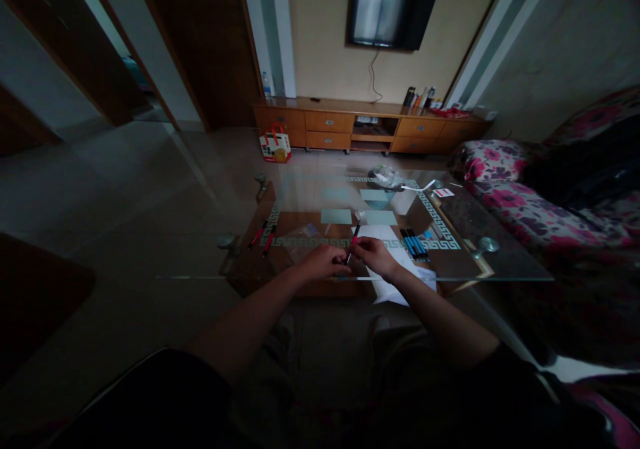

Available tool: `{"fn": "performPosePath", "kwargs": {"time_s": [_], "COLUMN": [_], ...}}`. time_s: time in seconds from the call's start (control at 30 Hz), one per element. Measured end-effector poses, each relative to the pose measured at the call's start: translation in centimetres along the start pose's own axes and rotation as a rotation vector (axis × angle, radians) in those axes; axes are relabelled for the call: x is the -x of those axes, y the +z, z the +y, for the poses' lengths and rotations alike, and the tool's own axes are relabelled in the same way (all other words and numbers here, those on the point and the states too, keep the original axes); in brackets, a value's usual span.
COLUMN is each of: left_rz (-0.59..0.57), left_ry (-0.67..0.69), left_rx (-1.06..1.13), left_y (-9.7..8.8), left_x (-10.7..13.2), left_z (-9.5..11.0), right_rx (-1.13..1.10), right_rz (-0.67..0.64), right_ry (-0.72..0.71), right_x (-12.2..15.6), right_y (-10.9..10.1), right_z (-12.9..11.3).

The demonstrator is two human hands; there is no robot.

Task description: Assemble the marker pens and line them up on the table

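Note:
My right hand [376,257] pinches a slim red-and-black pen [355,235] over the front of the glass table [300,262]. The pen stands tilted, its pale lower end close to my left hand [321,261]. Those left fingers are curled around something small and dark by that end; I cannot make out what it is. Two more red-and-black pens [269,240] lie on the left part of the glass. To the right of my hands is a row of several blue-and-black pens [414,243]. White paper sheets [390,291] lie beneath my right wrist.
A crumpled clear plastic bag [386,177] and a red-and-white card [443,193] are toward the table's far right. Beyond stands a low wooden cabinet [329,122], with a carton bag [275,146] on the floor before it. A flowered sofa [515,205] flanks the right side.

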State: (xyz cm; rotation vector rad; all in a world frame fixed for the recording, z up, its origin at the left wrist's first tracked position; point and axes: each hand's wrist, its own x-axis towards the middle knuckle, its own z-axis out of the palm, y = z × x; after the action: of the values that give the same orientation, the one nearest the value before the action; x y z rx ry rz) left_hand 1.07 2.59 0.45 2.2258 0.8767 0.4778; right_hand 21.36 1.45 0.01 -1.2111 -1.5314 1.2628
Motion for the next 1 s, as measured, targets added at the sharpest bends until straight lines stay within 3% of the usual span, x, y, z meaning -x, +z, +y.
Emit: {"fn": "performPosePath", "kwargs": {"time_s": [0.1, 0.17, 0.23, 0.33, 0.43, 0.53, 0.63, 0.77, 1.0], "left_rz": [-0.058, -0.047, -0.012, 0.044, 0.094, 0.157, 0.271, 0.519, 0.793], "left_ry": [-0.024, -0.027, -0.023, -0.038, -0.071, -0.091, -0.175, -0.288, -0.666], "left_rx": [0.05, 0.034, -0.013, -0.05, -0.079, -0.149, -0.271, -0.336, -0.534], "left_y": [0.3, 0.2, 0.0, -0.7, -1.2, -2.1, -3.6, -6.1, -9.8], "left_x": [0.0, 0.1, 0.3, 0.8, 1.3, 1.8, 2.7, 4.2, 8.5], "left_z": [-0.1, -0.2, -0.3, -0.7, -1.4, -2.5, -3.7, -5.2, -8.6], "right_rx": [0.013, 0.051, 0.168, 0.607, 0.889, 1.037, 1.128, 1.115, 1.082], "right_rz": [0.026, 0.125, 0.283, 0.582, 0.719, 0.778, 0.788, 0.778, 0.715], "right_ry": [0.027, 0.055, 0.056, 0.071, 0.125, 0.249, 0.295, 0.384, 0.428], "right_x": [-0.3, -0.7, -0.9, -0.6, 0.6, 1.9, 2.7, 2.7, 2.9], "right_y": [0.0, -1.2, -3.5, -8.2, -12.6, -15.3, -16.5, -17.1, -17.2], "right_z": [0.0, 0.0, 0.2, 1.0, 2.8, 4.8, 6.3, 7.3, 7.5]}}
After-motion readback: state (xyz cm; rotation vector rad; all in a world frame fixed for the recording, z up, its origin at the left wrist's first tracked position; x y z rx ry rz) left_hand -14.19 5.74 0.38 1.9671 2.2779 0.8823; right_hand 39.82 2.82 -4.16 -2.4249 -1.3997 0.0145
